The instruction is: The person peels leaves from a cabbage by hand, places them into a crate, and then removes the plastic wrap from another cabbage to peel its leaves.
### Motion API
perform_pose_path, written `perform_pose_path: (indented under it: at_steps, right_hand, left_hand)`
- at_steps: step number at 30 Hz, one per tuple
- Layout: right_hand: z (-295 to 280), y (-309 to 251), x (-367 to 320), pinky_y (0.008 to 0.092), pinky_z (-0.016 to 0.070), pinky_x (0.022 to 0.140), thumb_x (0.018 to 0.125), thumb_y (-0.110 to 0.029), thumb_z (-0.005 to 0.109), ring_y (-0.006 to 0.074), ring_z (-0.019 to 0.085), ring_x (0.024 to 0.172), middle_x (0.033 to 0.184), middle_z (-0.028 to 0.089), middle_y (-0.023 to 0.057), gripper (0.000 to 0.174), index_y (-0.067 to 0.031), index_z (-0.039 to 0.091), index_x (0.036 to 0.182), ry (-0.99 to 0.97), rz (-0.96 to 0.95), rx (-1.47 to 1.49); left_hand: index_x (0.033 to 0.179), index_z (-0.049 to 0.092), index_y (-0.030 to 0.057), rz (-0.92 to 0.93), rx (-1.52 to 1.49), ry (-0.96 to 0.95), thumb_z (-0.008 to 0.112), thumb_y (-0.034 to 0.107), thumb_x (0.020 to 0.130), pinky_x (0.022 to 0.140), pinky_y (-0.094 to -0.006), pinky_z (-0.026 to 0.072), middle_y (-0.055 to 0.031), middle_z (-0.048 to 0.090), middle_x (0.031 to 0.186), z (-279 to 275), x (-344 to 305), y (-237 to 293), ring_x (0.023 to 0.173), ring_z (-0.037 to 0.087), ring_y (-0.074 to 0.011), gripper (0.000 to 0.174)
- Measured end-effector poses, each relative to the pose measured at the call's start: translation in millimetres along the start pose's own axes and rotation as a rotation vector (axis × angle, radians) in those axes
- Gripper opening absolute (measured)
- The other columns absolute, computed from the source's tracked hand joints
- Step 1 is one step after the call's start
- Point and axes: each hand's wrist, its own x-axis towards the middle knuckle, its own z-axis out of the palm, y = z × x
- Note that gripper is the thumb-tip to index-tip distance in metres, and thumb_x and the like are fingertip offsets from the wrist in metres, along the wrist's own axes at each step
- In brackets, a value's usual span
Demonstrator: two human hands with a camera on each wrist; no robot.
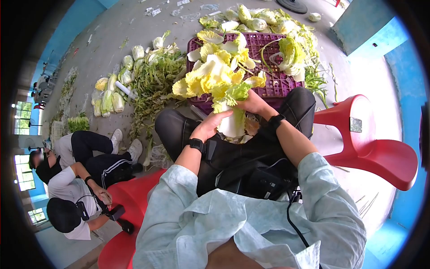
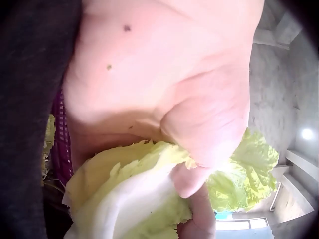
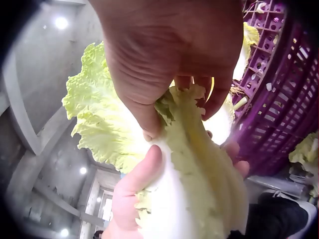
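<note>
Over the lap, my left hand (image 1: 209,126) grips a napa cabbage (image 1: 234,124), whose white base points back toward my body. In the right wrist view its thumb (image 3: 144,172) lies along a white rib, with other fingertips showing on the far side. My right hand (image 1: 257,104) pinches a leaf edge near the cabbage's top, thumb against fingers. A frilly pale-green leaf (image 3: 102,117) spreads out beside that grip. Just beyond both hands, loose yellow and white cabbage leaves (image 1: 210,74) lie heaped on an upturned-looking purple crate (image 1: 273,85).
Several trimmed cabbages (image 1: 107,101) lie on the floor at left beside a pile of wilted leaves (image 1: 154,83). More cabbages (image 1: 255,22) are heaped behind the crate. A red chair (image 1: 358,130) stands at right. Another seated person (image 1: 74,193) is at left.
</note>
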Motion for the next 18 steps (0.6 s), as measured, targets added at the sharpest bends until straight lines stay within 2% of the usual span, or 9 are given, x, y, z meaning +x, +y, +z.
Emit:
perform_pose_path:
  at_steps: [4, 7, 10, 11, 14, 15, 18]
  right_hand:
    - [1, 1, -1, 0.0341, 0.0515, 0.095, 0.092, -0.026, 0.075, 0.0182, 0.064, 0.108, 0.12, 0.069, 0.013, 0.054, 0.0014, 0.057, 0.134, 0.022, 0.057, 0.196]
    - [-4, -17, 0, 0.0324, 0.0509, 0.095, 0.094, -0.033, 0.072, 0.0182, 0.063, 0.108, 0.119, 0.068, 0.014, 0.056, 0.0029, 0.055, 0.134, 0.141, 0.144, 0.337]
    - [-16, 9, 9, 0.0307, 0.05, 0.095, 0.095, -0.041, 0.07, 0.018, 0.063, 0.107, 0.118, 0.066, 0.0143, 0.056, 0.0013, 0.057, 0.131, 0.294, 0.248, 0.161]
    - [-19, 17, 9, 0.0338, 0.0495, 0.099, 0.091, -0.038, 0.072, 0.0264, 0.064, 0.11, 0.12, 0.066, 0.0199, 0.055, 0.0008, 0.059, 0.128, 0.369, 0.292, 0.041]
    - [-28, 58, 10, 0.036, 0.0537, 0.09, 0.088, -0.03, 0.074, 0.0291, 0.068, 0.101, 0.111, 0.069, 0.0222, 0.046, 0.0012, 0.065, 0.121, 0.658, 0.281, -0.557]
    - [-30, 64, 10, 0.0382, 0.0541, 0.089, 0.083, -0.025, 0.073, 0.0327, 0.07, 0.1, 0.109, 0.071, 0.0247, 0.043, 0.0006, 0.068, 0.118, 0.78, 0.254, -0.56]
    - [-44, 75, 11, 0.0383, 0.0536, 0.09, 0.085, -0.022, 0.069, 0.0303, 0.071, 0.098, 0.106, 0.073, 0.0219, 0.043, -0.0005, 0.068, 0.122, 0.718, 0.383, -0.346]
  left_hand:
    - [0.134, 0.061, 0.0049, 0.085, -0.01, 0.06, 0.067, 0.023, 0.099, 0.095, -0.0353, 0.0546, -0.0056, 0.07, 0.123, -4, 5, -2, 0.109, 0.069, -0.0178, 0.04]
    - [0.134, 0.06, 0.0045, 0.126, -0.156, 0.116, 0.068, 0.024, 0.098, 0.096, -0.0353, 0.0538, -0.0055, 0.071, 0.121, -16, 14, -1, 0.108, 0.069, -0.0188, 0.042]
    - [0.133, 0.06, 0.0053, 0.18, -0.282, 0.22, 0.067, 0.029, 0.097, 0.101, -0.0384, 0.0518, -0.0065, 0.07, 0.121, -20, 17, 2, 0.112, 0.068, -0.0219, 0.043]
    - [0.133, 0.06, 0.0053, 0.192, -0.306, 0.259, 0.066, 0.03, 0.097, 0.101, -0.0393, 0.0513, -0.007, 0.069, 0.122, -17, 13, 6, 0.113, 0.067, -0.0225, 0.044]
    - [0.134, 0.058, 0.0051, 0.218, -0.33, 0.326, 0.065, 0.033, 0.097, 0.103, -0.042, 0.0501, -0.0084, 0.067, 0.126, -16, 12, 8, 0.118, 0.065, -0.0242, 0.047]
    - [0.135, 0.058, 0.005, 0.211, -0.344, 0.335, 0.065, 0.033, 0.097, 0.103, -0.0416, 0.0502, -0.0084, 0.067, 0.126, -16, 12, 8, 0.118, 0.065, -0.024, 0.047]
    - [0.133, 0.06, 0.0065, 0.217, -0.369, 0.319, 0.068, 0.031, 0.096, 0.103, -0.0415, 0.0505, -0.0078, 0.068, 0.125, -19, 14, 5, 0.116, 0.066, -0.0246, 0.045]
